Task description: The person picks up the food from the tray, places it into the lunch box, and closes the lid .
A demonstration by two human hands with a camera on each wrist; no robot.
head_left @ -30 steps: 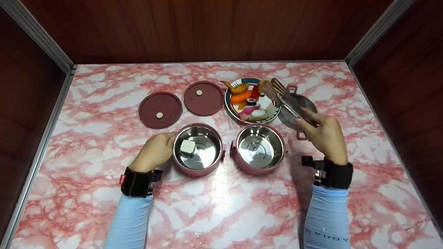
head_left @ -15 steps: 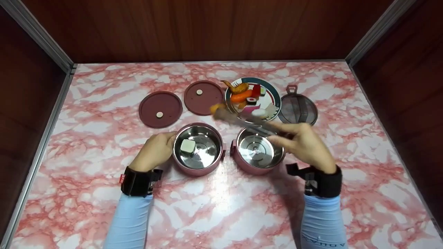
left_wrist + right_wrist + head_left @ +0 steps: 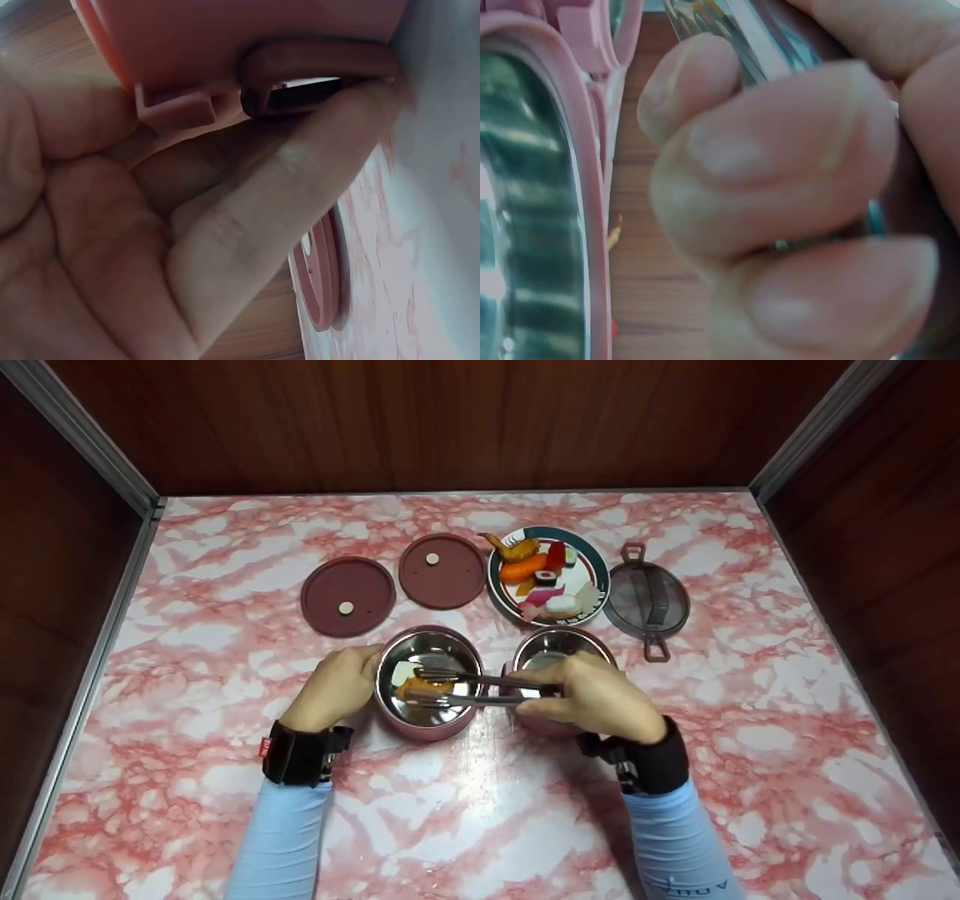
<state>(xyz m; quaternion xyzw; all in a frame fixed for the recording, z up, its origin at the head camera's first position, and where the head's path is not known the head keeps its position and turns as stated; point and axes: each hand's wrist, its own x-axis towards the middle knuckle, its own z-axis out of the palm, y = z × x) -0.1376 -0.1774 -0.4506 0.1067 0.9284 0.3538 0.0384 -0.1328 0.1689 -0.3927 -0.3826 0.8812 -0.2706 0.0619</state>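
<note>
My left hand [image 3: 337, 686] steadies the left pink pot [image 3: 427, 731] at its left side. In the left wrist view its fingers [image 3: 262, 202] bend around the pot's clip-like side parts [image 3: 322, 64]. Over the right pink pot [image 3: 566, 631], my right hand [image 3: 592, 697] grips a pair of tongs [image 3: 495, 690], with curled fingers [image 3: 780, 142] in the right wrist view. The tongs' ends reach inside the left pot, at an orange-yellow food piece [image 3: 424, 688]. Whether they still pinch it, I cannot tell. A pale block [image 3: 406, 670] lies beside it, partly covered.
Behind the pots lie two dark pink round lids [image 3: 349, 585], each with a small pale knob. A plate [image 3: 592, 547] bears several toy foods, including shrimp and sushi. Right of it lies a grey translucent lid [image 3: 675, 600] with pink loops. Wooden walls enclose the marbled table [image 3: 465, 825].
My right hand has swung the tongs with the orange-yellow piece leftward from the plate, lowering their ends into the left pot. The left hand and both pots have stayed in place.
</note>
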